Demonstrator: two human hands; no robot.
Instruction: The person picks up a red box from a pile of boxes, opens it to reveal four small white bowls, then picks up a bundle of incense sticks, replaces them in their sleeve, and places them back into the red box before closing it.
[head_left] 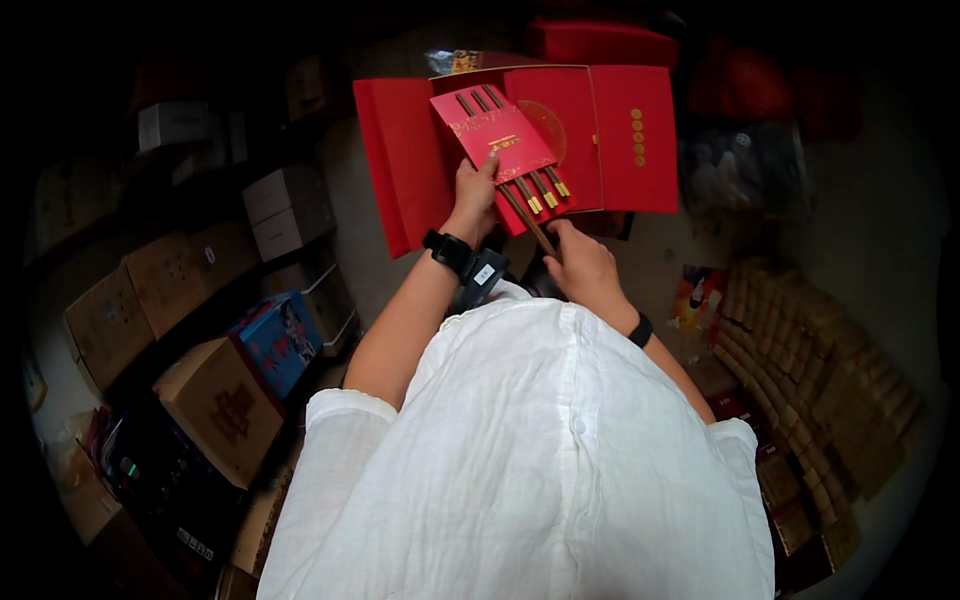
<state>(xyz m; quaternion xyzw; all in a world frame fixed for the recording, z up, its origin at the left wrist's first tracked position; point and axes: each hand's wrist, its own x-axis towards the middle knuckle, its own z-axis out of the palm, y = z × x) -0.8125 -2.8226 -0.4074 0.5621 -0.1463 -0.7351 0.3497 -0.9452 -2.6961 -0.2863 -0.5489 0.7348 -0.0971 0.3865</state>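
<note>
In my left hand point(474, 202) is a pink-red card sleeve point(510, 148) with gold print, the thumb lying across its front. Dark brown chopsticks point(540, 188) run through it; their gold-tipped ends stick out at the lower right and thinner ends show at the top. My right hand point(588, 262) pinches the near end of another brown chopstick point(530, 220), which slants up to the sleeve's lower edge. Whether its far end is inside the sleeve I cannot tell. Under the sleeve lies an opened red gift box point(640, 130) with flaps spread left and right.
Another red box point(605, 42) sits beyond the open one. Cardboard cartons point(220, 400) and a blue box point(278, 340) crowd the left side. At the right, brown packages point(800, 350) stand in rows, with a clear plastic bag point(745, 165) farther back.
</note>
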